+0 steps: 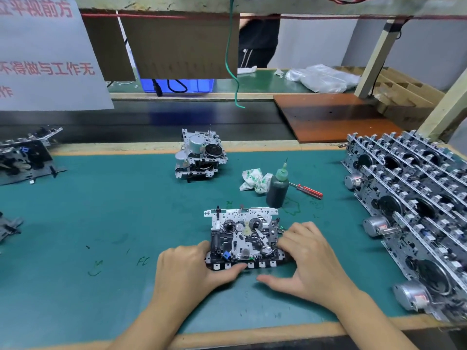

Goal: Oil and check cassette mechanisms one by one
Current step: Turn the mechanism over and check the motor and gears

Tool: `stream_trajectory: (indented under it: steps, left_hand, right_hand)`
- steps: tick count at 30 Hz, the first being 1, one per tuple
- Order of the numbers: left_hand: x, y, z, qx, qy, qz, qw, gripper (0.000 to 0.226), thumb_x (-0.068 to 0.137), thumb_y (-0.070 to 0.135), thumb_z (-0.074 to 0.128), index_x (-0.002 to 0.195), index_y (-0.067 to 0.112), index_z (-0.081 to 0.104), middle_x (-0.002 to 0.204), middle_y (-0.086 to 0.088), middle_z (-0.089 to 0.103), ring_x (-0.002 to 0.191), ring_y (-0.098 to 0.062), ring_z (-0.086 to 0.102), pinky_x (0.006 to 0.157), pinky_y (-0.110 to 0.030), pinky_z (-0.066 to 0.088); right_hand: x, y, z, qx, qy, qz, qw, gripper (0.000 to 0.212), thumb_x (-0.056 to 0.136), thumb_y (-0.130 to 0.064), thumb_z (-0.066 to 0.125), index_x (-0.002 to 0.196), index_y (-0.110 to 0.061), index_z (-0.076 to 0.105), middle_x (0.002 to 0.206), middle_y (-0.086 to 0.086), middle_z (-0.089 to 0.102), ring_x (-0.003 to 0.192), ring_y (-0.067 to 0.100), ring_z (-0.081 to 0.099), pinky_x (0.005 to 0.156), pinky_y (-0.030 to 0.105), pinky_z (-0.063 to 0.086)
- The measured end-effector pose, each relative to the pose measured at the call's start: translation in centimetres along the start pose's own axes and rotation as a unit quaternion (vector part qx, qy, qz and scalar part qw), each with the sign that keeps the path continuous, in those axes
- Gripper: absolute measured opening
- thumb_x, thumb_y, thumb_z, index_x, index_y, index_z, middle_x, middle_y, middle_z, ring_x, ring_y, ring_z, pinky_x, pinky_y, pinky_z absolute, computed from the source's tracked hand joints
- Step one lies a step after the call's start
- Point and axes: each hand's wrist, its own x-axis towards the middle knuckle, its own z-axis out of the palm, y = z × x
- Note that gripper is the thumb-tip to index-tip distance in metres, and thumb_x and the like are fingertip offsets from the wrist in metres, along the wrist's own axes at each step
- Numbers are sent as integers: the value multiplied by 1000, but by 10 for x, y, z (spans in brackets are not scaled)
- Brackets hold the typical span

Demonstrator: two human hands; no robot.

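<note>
Holding the cassette mechanism point(243, 236), left hand point(192, 267) and right hand point(307, 258).

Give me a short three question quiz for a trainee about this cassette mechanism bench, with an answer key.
1. True or false: the dark oil bottle with the green nozzle stands upright beyond the flat metal cassette mechanism.
2. Which hand touches that mechanism's right side? A) left hand B) right hand
3. Fill in: the red-handled screwdriver lies on the ____ mat.

Key: 1 true; 2 B; 3 green
</note>
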Motion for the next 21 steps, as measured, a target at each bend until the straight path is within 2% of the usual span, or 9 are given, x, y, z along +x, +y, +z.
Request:
stream_trajectory:
  steps: [6,12,18,21]
  left_hand:
    - [4,-10,-1,-11,-42,29,999,68,47,88,43,50,22,56,34,-1,47,35,-20,51,38,-25,35]
    - [1,-8,-2,-29,-56,71,995,62,51,84,47,49,23,56,32,1,41,31,-13,44,36,-16,31]
    - [3,-7,-3,-7,-48,48,998,63,51,85,43,47,23,54,33,-1,45,32,-18,49,35,-19,33]
    - [4,-10,-8,-73,-40,29,996,52,56,81,46,46,30,48,33,1,41,37,-17,44,41,-23,33]
  right_hand:
    - [0,-3,3,-51,41,11,998,55,76,-63,54,53,-14,50,53,-6,47,57,19,47,66,30,32]
    - [-1,-4,3,-60,59,42,996,58,70,-67,57,50,-13,51,49,-5,47,53,20,46,65,30,32]
    - [0,-2,-3,-39,33,4,999,51,76,-59,56,54,-14,51,54,-5,46,56,18,44,64,30,32]
    - [4,-5,-9,-2,4,31,999,52,78,-61,52,56,-13,52,55,-6,47,58,16,43,64,30,31]
